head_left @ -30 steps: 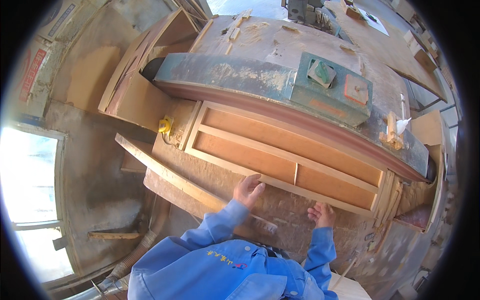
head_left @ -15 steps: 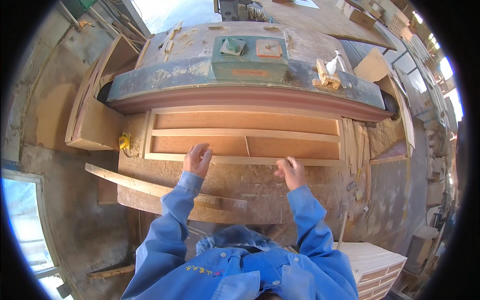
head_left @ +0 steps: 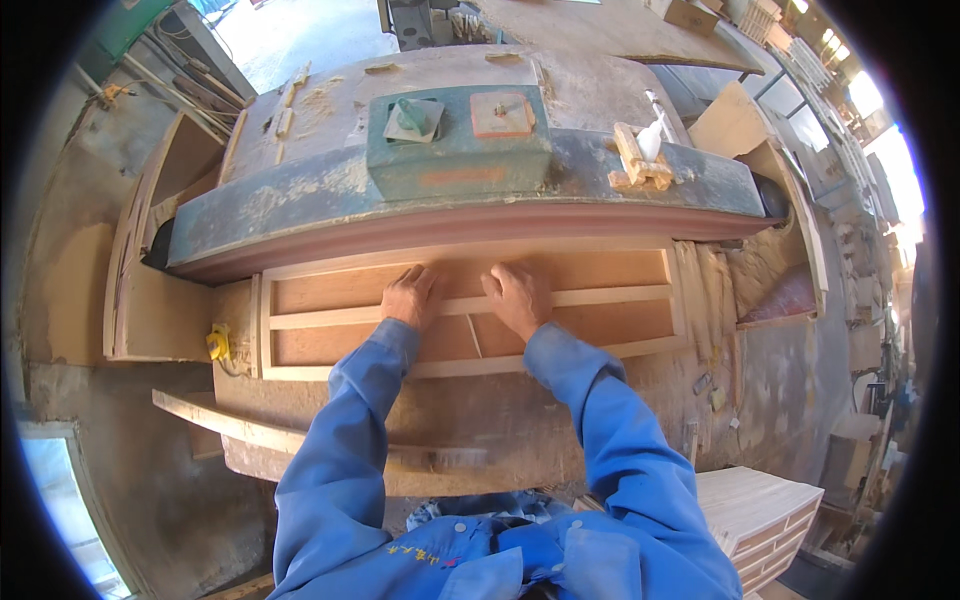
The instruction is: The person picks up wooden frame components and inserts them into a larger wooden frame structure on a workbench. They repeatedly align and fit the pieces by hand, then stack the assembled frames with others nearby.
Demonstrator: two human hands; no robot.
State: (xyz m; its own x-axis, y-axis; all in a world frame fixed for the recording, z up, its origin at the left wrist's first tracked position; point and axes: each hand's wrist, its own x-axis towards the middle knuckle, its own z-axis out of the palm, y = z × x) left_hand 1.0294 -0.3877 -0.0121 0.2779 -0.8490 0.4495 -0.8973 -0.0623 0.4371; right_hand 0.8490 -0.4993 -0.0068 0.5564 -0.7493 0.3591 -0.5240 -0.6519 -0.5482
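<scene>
- Two hands meet the wooden frame (head_left: 462,307): left hand (head_left: 408,298) and right hand (head_left: 522,297) both curl at its middle rail (head_left: 610,296), apart from each other; whether they clamp it, I cannot tell
- They sit either side of its centre, probably to steady it evenly
- It lies on the worktable (head_left: 510,405), along the reddish belt (head_left: 480,222), perhaps for square alignment
- Its long axis runs left to right, one end toward the yellow tool (head_left: 218,343)

Belt machine (head_left: 455,188) blocking beyond, room — over frame's near rail (head_left: 475,366)
</scene>
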